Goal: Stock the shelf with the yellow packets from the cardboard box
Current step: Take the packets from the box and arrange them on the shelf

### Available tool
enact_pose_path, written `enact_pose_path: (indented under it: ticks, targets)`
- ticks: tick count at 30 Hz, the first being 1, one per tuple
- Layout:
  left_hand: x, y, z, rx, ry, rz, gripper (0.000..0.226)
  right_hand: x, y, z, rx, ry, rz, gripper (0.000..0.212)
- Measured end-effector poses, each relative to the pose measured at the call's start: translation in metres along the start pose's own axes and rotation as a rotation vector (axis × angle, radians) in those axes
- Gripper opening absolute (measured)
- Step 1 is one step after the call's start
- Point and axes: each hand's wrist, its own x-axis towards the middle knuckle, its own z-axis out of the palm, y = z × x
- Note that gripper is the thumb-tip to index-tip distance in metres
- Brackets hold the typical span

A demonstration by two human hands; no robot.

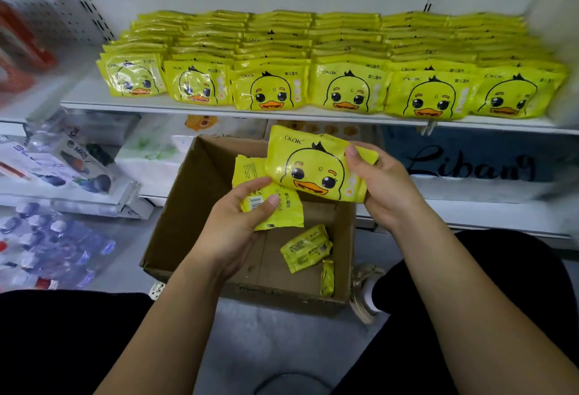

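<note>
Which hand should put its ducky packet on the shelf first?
The right hand, probably. Its duck-face packet is turned like the shelved packets and sits higher, nearer the shelf. The left hand grips a back-side-up packet lower, over the cardboard box.

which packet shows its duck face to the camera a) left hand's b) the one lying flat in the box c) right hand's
C: the right hand grips the duck-face packet; the left hand holds the barcode-side packet, and the loose packet in the cardboard box shows only print.
</note>
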Motion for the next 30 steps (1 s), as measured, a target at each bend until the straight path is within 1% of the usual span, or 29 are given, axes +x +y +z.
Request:
enact_pose_path:
  ticks: [2, 4, 8, 9, 11, 12, 15, 21, 23, 25, 27, 29, 30]
  targets:
    - [-0.003, 0.001, 0.001, -0.029, 0.043, -0.005, 0.059, 0.0, -0.002, -0.002, -0.01, 0.011, 0.007, 0.018]
    - [-0.008, 0.004, 0.004, -0.004, 0.055, 0.011, 0.062, -0.001, -0.003, -0.002, -0.037, -0.007, 0.009, 0.012]
    - [-0.017, 0.015, 0.016, 0.053, 0.073, 0.02, 0.049, -0.007, 0.002, 0.004, -0.112, -0.08, 0.0, 0.014]
    - [-0.019, 0.018, 0.019, 0.082, 0.102, 0.031, 0.049, -0.008, 0.005, 0.005, -0.134, -0.094, 0.004, 0.015]
    - [-0.022, 0.02, 0.023, 0.135, 0.179, 0.048, 0.058, -0.011, 0.009, 0.007, -0.163, -0.103, 0.019, 0.021]
    - [-0.024, 0.02, 0.023, 0.15, 0.2, 0.052, 0.059, -0.012, 0.01, 0.007, -0.159, -0.095, 0.035, 0.025]
    - [-0.028, 0.02, 0.025, 0.135, 0.204, 0.049, 0.043, -0.014, 0.006, 0.007, -0.122, -0.054, 0.09, 0.034]
    - [-0.029, 0.021, 0.031, -0.011, 0.267, 0.009, 0.038, -0.02, 0.004, 0.01, -0.136, 0.066, 0.039, 0.033]
    - [-0.029, 0.024, 0.034, -0.061, 0.29, -0.01, 0.037, -0.019, 0.004, 0.012, -0.114, 0.069, 0.055, 0.034]
    - [-0.027, 0.026, 0.033, -0.08, 0.305, 0.005, 0.037, -0.018, 0.003, 0.012, -0.078, -0.018, 0.112, 0.034]
    - [-0.025, 0.027, 0.027, -0.085, 0.323, 0.031, 0.039, -0.018, 0.0, 0.01, -0.109, -0.18, 0.181, 0.032]
    - [-0.024, 0.03, 0.02, -0.091, 0.333, 0.049, 0.042, -0.018, 0.002, 0.009, -0.166, -0.297, 0.175, 0.026]
    - [-0.023, 0.031, 0.016, -0.1, 0.333, 0.049, 0.043, -0.017, 0.005, 0.011, -0.166, -0.297, 0.148, 0.021]
